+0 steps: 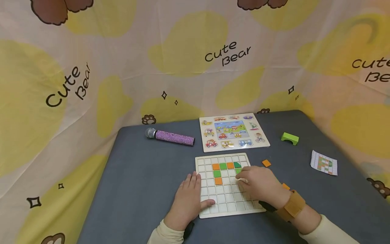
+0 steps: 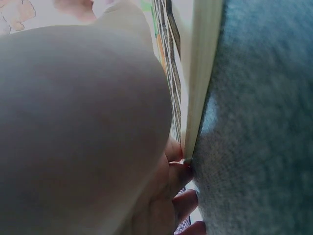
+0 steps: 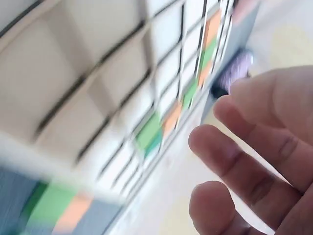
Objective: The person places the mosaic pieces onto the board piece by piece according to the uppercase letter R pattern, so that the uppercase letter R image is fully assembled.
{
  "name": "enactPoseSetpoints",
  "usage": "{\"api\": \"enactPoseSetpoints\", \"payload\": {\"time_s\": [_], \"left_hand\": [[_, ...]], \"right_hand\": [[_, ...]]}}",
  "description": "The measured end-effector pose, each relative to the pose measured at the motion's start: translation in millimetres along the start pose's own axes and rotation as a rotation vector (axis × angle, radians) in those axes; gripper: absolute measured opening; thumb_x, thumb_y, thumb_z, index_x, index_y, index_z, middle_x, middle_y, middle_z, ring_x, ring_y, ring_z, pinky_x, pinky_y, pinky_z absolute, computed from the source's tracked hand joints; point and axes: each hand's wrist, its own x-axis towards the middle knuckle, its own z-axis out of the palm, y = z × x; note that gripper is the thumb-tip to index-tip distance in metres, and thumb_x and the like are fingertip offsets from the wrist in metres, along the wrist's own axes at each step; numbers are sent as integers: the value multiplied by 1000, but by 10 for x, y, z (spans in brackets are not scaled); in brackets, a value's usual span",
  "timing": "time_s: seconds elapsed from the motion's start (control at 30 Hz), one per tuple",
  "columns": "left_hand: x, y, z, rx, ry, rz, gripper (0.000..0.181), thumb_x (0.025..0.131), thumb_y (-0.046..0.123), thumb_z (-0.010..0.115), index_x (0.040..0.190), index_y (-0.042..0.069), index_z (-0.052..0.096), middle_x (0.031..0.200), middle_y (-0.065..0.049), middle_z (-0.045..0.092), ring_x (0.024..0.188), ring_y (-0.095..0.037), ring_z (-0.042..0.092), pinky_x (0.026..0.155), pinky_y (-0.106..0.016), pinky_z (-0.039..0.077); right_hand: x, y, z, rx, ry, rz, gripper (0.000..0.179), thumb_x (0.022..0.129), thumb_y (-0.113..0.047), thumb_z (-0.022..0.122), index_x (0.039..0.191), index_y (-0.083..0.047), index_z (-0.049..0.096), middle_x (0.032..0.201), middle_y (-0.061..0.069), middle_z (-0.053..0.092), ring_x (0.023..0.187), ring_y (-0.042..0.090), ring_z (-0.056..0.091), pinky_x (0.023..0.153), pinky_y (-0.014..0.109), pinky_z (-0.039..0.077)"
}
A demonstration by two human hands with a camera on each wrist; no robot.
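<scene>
A white grid board (image 1: 210, 205) with a pale wooden rim lies in front of me. My left hand (image 1: 187, 198) rests at its left edge, fingers straight along the rim and thumb over the lower squares. Above the board's right side is my right hand (image 1: 263, 183), its fingertips beside a green tile (image 1: 239, 170). In the right wrist view those fingers (image 3: 212, 147) are loosely bent with nothing between them. Orange and green tiles form a row near the top, ending in a dark green rounded piece (image 1: 237, 165). A green tile (image 1: 217, 174) and an orange tile (image 1: 218, 181) run down its left end.
Loose orange tiles (image 1: 266, 163) lie right of the board, some partly behind my right hand. A small pattern card (image 1: 324, 163) and a green arch block (image 1: 290, 138) are farther right. Behind the board are a vehicle picture puzzle (image 1: 234, 132) and a purple glittery microphone (image 1: 173, 137).
</scene>
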Motion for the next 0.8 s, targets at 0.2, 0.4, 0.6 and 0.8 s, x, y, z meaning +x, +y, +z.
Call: {"api": "enactPoseSetpoints", "payload": {"time_s": [0.2,0.4,0.6,0.8], "left_hand": [[40,13,-4,-2,3,17,107,91,75,67,157,-7,45,162,-25,45,148,-41,44,115,-55,43],[58,16,-22,-10,-10,26,107,92,74,66,157,-7,45,162,-26,44,149,-41,43,115,-55,43],[37,13,-31,-22,-32,15,107,92,74,66,158,-8,43,163,-26,42,150,-42,42,116,-55,41],[11,2,-5,-33,-25,7,107,92,73,67,158,-8,43,163,-26,42,150,-43,41,117,-56,40]], "right_hand": [[-356,466,-238,20,19,188,13,91,-16,85,104,-17,85,98,-4,77,74,9,63,56,33,53],[-647,783,-272,31,-72,296,13,91,-14,83,104,-18,84,98,-4,75,77,11,63,60,38,55],[-744,839,-139,36,-103,290,14,87,-20,87,100,-23,84,101,-5,74,87,17,69,66,43,58],[-695,818,-16,1,-61,224,9,86,-20,90,90,-26,84,93,-10,73,82,14,68,65,40,60]]}}
